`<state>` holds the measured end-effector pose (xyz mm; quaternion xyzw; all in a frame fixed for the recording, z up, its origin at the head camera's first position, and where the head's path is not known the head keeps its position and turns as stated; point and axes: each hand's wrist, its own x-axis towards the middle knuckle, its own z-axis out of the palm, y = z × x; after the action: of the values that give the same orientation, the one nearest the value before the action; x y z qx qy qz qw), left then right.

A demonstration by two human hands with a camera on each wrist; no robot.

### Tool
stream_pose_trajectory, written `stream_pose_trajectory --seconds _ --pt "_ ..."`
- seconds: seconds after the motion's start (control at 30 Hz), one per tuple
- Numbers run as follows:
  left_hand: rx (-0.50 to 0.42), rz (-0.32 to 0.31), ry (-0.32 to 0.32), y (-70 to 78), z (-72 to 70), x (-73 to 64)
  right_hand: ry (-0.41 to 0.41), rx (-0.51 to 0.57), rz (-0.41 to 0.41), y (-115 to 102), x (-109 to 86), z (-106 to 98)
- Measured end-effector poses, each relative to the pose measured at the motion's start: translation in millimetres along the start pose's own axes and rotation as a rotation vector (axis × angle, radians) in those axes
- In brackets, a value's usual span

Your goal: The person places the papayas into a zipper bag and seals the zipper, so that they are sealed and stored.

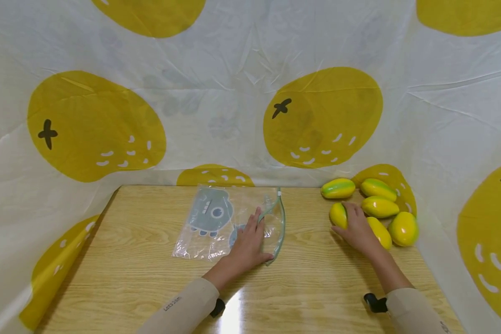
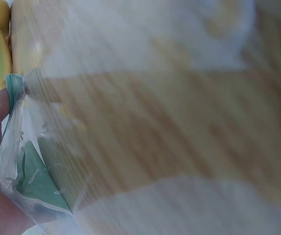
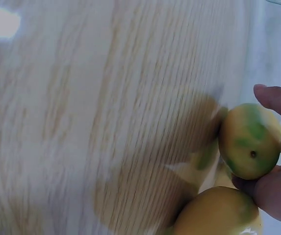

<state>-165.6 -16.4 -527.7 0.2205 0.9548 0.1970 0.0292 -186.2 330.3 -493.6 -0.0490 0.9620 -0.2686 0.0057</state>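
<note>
In the head view, my left hand rests on a clear plastic zip bag with a green dinosaur-like print and green edge strips. Its fingers are straight and spread near the bag's mouth, where the two strips stand apart. The left wrist view has the thumb by the green strip. On the right, my right hand grips a glossy yellow-green mango, with thumb and fingers on either side. The right wrist view shows that mango's rounded end, close beside another mango.
More mangoes lie in a group around the right hand, among them one at the back and one at the far right. A fruit-print curtain borders the wooden table at back and sides.
</note>
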Motion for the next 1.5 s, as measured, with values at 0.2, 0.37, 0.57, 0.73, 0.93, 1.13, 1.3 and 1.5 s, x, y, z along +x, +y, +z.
stream_pose_trajectory --seconds 0.2,0.37,0.57,0.73,0.93,1.13,1.3,1.5 --pt "-0.003 -0.001 0.002 -0.2 1.0 0.4 -0.004 0.015 -0.033 0.4 -0.5 4.5" --pt "-0.007 -0.003 -0.002 -0.3 0.7 -0.2 -0.006 0.026 -0.045 2.3 -0.8 7.0" --pt "-0.002 -0.006 -0.007 -0.6 0.4 -0.1 0.001 0.035 -0.056 5.5 -1.8 7.6" --pt "-0.004 -0.004 -0.006 -0.5 1.5 0.5 -0.001 0.04 -0.035 7.4 -2.5 8.9" --pt "-0.003 0.0 -0.007 -0.7 2.6 0.4 -0.017 0.052 -0.031 6.1 -3.3 8.2" --pt "-0.005 -0.003 -0.011 -1.0 1.7 0.9 -0.012 0.048 -0.067 2.5 -4.5 6.5" --pt "-0.007 -0.006 -0.014 -1.1 1.9 1.5 -0.025 0.04 -0.076 -0.2 -3.9 4.9" --pt "0.004 0.0 -0.007 -1.5 2.8 2.4 -0.047 0.056 -0.097 -4.8 -2.1 1.8"
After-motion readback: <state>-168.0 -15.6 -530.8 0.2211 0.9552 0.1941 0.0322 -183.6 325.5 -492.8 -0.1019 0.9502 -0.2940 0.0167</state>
